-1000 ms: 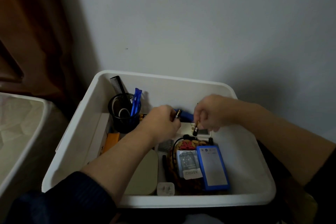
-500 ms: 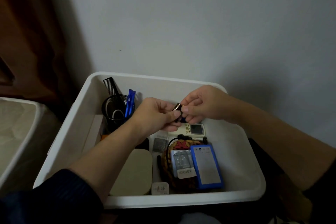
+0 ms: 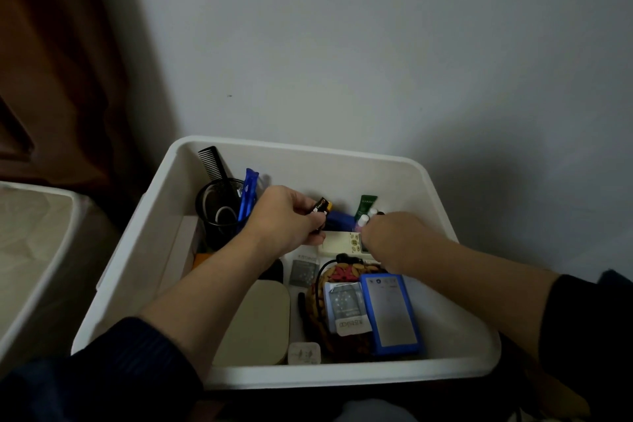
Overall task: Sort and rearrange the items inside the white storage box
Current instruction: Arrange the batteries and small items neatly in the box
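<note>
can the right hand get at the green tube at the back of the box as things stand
Probably yes: the right hand sits just in front of the green squeeze tube, whose upper part shows with nothing between them.

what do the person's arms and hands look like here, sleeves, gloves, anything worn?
Both hands are bare: no gloves, rings or watch show on the left hand or the right hand. Both forearms are bare too. The left sleeve is dark navy with a faint ribbed knit, pushed up toward the elbow. The right sleeve is dark as well, also pushed up.
</note>
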`<state>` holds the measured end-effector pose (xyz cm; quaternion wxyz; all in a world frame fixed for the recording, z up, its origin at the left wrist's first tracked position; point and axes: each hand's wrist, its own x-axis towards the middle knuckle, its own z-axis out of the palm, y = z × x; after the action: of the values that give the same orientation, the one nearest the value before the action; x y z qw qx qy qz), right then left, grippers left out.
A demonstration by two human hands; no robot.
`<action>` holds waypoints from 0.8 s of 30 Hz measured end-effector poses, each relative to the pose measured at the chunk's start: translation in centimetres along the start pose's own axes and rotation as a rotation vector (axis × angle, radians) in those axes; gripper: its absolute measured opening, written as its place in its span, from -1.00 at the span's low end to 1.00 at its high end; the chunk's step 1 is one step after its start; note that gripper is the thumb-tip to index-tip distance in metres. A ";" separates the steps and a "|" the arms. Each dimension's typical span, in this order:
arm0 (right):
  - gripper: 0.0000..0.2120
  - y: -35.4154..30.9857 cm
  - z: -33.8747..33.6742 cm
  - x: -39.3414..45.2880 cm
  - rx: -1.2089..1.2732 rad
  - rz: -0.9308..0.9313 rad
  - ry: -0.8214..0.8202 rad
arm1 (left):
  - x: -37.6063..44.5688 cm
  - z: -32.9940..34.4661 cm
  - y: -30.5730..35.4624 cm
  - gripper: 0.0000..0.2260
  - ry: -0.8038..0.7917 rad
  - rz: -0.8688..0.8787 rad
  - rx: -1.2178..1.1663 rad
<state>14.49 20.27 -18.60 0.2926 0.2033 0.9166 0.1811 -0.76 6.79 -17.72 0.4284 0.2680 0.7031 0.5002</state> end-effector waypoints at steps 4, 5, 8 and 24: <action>-0.62 -0.2 -0.3 0.0 -0.184 -0.058 -0.033 | 0.1 -0.1 -0.1 -0.94 0.011 0.021 0.017; -0.61 -0.2 -0.3 0.0 -0.222 -0.075 -0.035 | 0.1 -0.1 -0.1 -0.94 0.012 0.023 0.015; -0.56 -0.1 -0.7 -0.3 -0.303 -0.126 -0.063 | 0.2 -0.2 -0.1 -0.96 0.016 0.022 0.007; -0.77 -0.5 -5.7 -0.5 0.628 0.167 0.146 | -4.2 -5.5 0.8 -0.86 0.363 0.334 -0.084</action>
<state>11.26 18.40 -14.19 0.1335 0.3443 0.9264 -0.0729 -3.57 1.11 -14.89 0.2175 0.2682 0.6931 0.6328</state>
